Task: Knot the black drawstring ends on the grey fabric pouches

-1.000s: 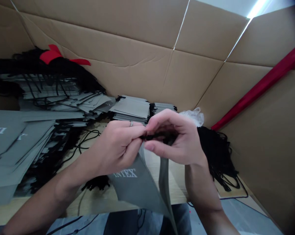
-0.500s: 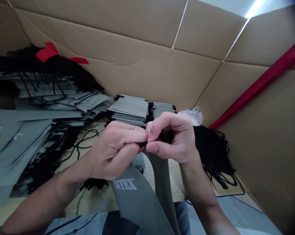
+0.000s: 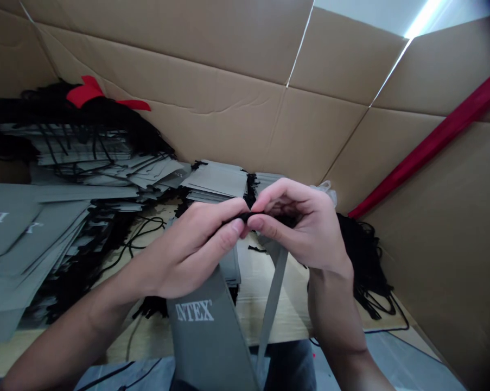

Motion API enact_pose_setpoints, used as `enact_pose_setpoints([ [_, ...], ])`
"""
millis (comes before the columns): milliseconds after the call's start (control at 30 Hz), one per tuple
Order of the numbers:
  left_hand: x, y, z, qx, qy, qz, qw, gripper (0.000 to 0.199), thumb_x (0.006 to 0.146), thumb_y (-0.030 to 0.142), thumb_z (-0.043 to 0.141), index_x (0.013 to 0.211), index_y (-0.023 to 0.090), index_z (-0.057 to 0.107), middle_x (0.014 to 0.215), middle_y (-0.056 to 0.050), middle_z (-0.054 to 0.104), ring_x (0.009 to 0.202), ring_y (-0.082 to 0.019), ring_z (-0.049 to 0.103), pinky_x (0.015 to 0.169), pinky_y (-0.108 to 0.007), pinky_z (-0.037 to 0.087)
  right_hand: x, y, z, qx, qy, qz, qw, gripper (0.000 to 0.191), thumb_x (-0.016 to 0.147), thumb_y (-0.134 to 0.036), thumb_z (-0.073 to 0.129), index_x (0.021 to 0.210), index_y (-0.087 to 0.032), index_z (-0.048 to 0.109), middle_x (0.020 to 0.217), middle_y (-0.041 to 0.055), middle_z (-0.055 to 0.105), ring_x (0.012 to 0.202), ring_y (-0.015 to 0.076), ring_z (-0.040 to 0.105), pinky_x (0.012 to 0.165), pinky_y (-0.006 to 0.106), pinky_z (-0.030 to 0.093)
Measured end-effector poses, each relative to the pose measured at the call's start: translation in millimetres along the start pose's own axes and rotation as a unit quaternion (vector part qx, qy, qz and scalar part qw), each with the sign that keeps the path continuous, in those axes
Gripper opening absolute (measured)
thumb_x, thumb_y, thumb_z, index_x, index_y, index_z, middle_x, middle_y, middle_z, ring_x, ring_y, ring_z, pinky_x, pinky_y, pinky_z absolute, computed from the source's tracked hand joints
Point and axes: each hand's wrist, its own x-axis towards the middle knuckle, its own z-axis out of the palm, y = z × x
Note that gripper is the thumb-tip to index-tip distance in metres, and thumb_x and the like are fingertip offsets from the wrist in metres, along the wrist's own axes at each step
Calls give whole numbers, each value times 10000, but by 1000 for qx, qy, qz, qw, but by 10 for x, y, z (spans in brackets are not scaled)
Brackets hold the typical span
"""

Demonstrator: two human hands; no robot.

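Both hands meet over the table's front part, fingertips nearly touching. My left hand [image 3: 199,244] is closed, pinching a black cord [image 3: 248,216] between thumb and forefinger. My right hand [image 3: 305,225] pinches the same cord just beside it, its other fingers curled. From under the hands hangs a grey fabric piece [image 3: 208,342] with white INTEX lettering, reaching below the table edge. A narrow grey strip [image 3: 272,304], seemingly part of it, drops from beneath my right hand. How the cord joins the fabric is hidden by my fingers.
Grey printed pieces [image 3: 12,244] with black cords lie stacked at the left. Neater grey stacks [image 3: 216,176] stand at the back. Black cords [image 3: 358,260] are heaped at the right, near a clear plastic bag [image 3: 326,191]. Cardboard walls [image 3: 228,92] enclose the table [image 3: 269,320].
My right hand has shifted slightly right, and my left fingers have straightened somewhat. More black cord shows between the fingertips. The lettered fabric has swung left, away from the narrow strip.
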Motion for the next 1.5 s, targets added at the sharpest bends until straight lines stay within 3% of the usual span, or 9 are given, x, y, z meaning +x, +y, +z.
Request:
enact_pose_setpoints([
  [167, 9, -20, -35, -5, -34, 23, 999, 286, 1248, 266, 463, 996, 223, 592, 788, 56, 597, 661, -117, 531, 630, -294, 432, -65, -25, -52, 2, 42, 16, 999, 195, 1052, -359, 861, 1181, -244, 770, 1042, 43, 731, 867, 161, 682, 668, 245, 578],
  [233, 15, -18, -36, -1, -32, 33, 999, 267, 1249, 252, 458, 1031, 221, 609, 813, 48, 622, 669, -122, 542, 639, -298, 443, -94, -60, -52, 45, 45, 30, 997, 207, 996, -311, 815, 1177, -266, 725, 1114, 59, 670, 956, 199, 658, 671, 267, 564],
  [333, 28, -19, -26, 12, -34, 41, 998, 259, 1244, 227, 449, 1056, 214, 626, 822, 44, 623, 669, -125, 539, 641, -301, 444, -117, -117, -4, 105, 33, 28, 994, 248, 907, -198, 784, 1104, -274, 654, 1081, 46, 581, 933, 200, 596, 666, 278, 540],
  [567, 2, -94, 24, -52, -24, 15, 998, 284, 1276, 343, 468, 1121, 214, 667, 889, 27, 649, 763, -120, 583, 719, -263, 487, -61, -68, 145, 96, 73, -62, 991, 317, 1027, -206, 844, 1033, -285, 536, 972, 5, 462, 825, 164, 487, 591, 245, 480],
  [667, -10, -99, 23, -87, -25, -7, 996, 299, 1278, 395, 484, 1122, 230, 678, 843, 37, 619, 714, -118, 553, 673, -270, 458, -13, -15, 146, 66, 67, -108, 990, 341, 1055, -233, 855, 993, -282, 523, 929, -6, 442, 789, 158, 473, 590, 258, 463],
  [900, 0, -50, 4, -48, -36, 18, 998, 328, 1273, 333, 456, 1022, 210, 630, 825, 48, 605, 708, -98, 539, 665, -253, 453, 31, 4, 120, 8, 78, -157, 984, 438, 1037, -272, 910, 943, -285, 483, 892, -16, 416, 776, 169, 501, 653, 318, 509],
  [1100, -11, -72, 0, -35, -36, 30, 998, 307, 1274, 358, 456, 1116, 210, 674, 903, 21, 712, 768, -116, 643, 676, -269, 489, 53, 26, 77, 14, 37, -167, 985, 468, 1047, -327, 896, 940, -289, 442, 863, -22, 415, 745, 166, 505, 624, 317, 526],
  [1500, -21, -57, 14, -6, -35, 69, 997, 283, 1251, 321, 464, 1047, 220, 632, 892, 2, 751, 711, -144, 659, 621, -291, 478, 17, 33, 50, 68, 24, -105, 992, 461, 1015, -265, 914, 935, -283, 460, 870, -25, 425, 766, 154, 494, 645, 299, 503],
])
